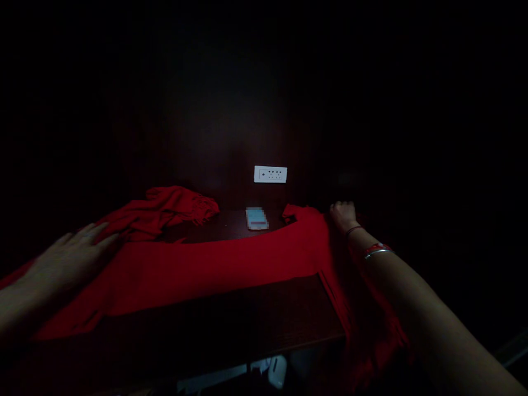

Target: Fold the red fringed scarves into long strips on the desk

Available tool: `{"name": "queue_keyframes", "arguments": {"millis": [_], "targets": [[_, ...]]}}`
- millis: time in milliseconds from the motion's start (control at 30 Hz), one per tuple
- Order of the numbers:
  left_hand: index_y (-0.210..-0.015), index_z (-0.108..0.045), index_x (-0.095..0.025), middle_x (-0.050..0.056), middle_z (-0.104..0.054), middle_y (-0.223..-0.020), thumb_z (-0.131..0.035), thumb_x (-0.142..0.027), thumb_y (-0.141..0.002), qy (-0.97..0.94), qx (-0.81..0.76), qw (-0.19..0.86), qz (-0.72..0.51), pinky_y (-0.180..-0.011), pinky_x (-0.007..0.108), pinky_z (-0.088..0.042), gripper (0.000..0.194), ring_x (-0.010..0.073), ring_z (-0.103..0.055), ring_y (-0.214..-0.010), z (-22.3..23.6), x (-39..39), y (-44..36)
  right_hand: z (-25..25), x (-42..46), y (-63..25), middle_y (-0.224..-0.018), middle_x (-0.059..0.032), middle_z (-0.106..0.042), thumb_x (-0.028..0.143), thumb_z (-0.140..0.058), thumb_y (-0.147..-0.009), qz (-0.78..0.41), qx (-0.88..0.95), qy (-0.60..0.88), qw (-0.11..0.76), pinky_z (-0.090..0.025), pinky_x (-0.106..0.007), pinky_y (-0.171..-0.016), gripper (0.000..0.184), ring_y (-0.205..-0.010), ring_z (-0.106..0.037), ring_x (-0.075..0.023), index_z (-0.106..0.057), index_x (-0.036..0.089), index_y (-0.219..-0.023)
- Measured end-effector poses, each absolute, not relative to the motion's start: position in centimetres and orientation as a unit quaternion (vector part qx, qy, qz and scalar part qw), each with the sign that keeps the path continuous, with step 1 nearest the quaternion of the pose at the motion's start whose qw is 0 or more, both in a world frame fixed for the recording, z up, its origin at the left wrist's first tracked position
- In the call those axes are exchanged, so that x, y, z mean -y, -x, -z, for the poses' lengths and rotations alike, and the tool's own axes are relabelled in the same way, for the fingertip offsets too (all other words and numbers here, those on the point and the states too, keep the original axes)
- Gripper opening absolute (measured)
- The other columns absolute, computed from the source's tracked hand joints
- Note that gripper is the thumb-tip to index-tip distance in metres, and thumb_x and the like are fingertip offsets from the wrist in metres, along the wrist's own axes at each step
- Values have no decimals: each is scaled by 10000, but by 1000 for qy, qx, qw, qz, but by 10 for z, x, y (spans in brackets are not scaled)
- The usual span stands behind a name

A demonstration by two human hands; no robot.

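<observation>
A long red scarf (214,269) with fringed ends lies across a dark wooden surface. Its left part is bunched up, and its right end hangs over the front edge. Over the left part, my left hand (76,250) is spread with the fingers apart and holds nothing. At the far right, my right hand (343,215) has its fingers curled down at the scarf's edge and appears to grip the cloth; the fingertips are hidden. A bracelet (377,250) circles the right wrist.
A white wall socket (270,174) is set in the dark back panel. Below it, a small pale flat object (256,218), blurred out, lies behind the scarf. Under the surface's front edge (297,344) a white object (277,372) shows. Deep shadow covers the surroundings.
</observation>
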State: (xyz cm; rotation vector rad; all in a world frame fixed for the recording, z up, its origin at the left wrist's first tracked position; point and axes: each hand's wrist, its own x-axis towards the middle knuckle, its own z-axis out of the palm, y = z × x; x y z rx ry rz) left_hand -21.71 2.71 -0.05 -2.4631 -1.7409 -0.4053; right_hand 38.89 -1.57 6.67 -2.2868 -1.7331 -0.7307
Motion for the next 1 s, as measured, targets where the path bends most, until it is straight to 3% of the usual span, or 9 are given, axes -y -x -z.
{"name": "queue_keyframes", "arguments": {"millis": [100,200,300,367,500,567,700,900,1000], "targets": [[-1195,-387,-138,85,-201,-1342,-229,-518,-738,829,534,94,135,-980,343,-168,615,258,-202,-1203,-11,-9,114,-66,14,-364,-1054,-203,-475,100,-284,-777,261,613,738,105,-179,-467,-879,305,-1060,-347,-299,-570,106,-882],[-1261,-287,-200,77,-160,-1355,-214,-566,-756,866,493,29,74,-962,396,-188,628,242,-153,-1220,-4,4,24,-59,16,-320,-1093,-206,-439,165,-249,-806,256,695,662,114,-143,-511,-890,332,-1058,-324,-309,-525,96,-977],[-1285,-211,-246,64,-99,-1367,-193,-587,-756,864,499,-22,62,-949,456,-160,630,260,-85,-1231,13,8,-22,-39,21,-272,-1101,-142,-452,324,-328,-810,236,748,614,88,-236,-425,-890,333,-1034,-365,-248,-486,147,-1043],[-1289,-194,-252,69,-104,-1364,-186,-595,-752,857,510,-47,53,-947,472,-138,637,266,-90,-1229,23,6,-30,-23,22,-250,-1147,-78,-439,410,-338,-801,221,782,579,70,-254,-379,-900,368,-1067,-349,-204,-451,214,-1091],[-1284,-213,-250,73,-147,-1354,-189,-599,-749,860,504,-54,59,-956,449,-125,639,252,-117,-1227,31,1,-22,-6,14,-244,-1228,-97,-372,460,-295,-803,159,815,556,33,-224,-438,-913,457,-1136,-281,-230,-374,212,-1178],[-1282,-222,-243,73,-158,-1352,-165,-580,-763,858,505,-55,71,-956,447,-134,622,244,-132,-1226,30,-2,-18,-10,6,-255,-1198,-123,-407,443,-319,-798,147,792,593,5,-196,-462,-920,455,-1120,-312,-245,-393,190,-1169],[-1279,-222,-268,61,-122,-1359,-147,-572,-765,823,561,-63,65,-914,553,-112,602,292,-96,-1224,27,-8,-11,-29,-5,-281,-1113,-147,-480,316,-444,-756,150,753,640,-37,-175,-448,-928,384,-1061,-394,-245,-466,147,-1101],[-1281,-208,-270,58,-93,-1358,-157,-597,-744,816,571,-73,44,-897,583,-117,631,311,-77,-1219,24,-13,-8,-42,-5,-297,-1032,-113,-525,217,-360,-793,155,731,663,-32,-344,-296,-793,273,-931,-493,-202,-536,156,-992],[-1283,-205,-265,65,-83,-1359,-146,-605,-739,806,587,-61,56,-899,584,-108,644,317,-66,-1219,23,-14,-6,-49,-7,-303,-1005,-131,-514,215,-333,-804,169,707,687,-5,-367,-288,-741,267,-879,-511,-203,-541,141,-955]]}}
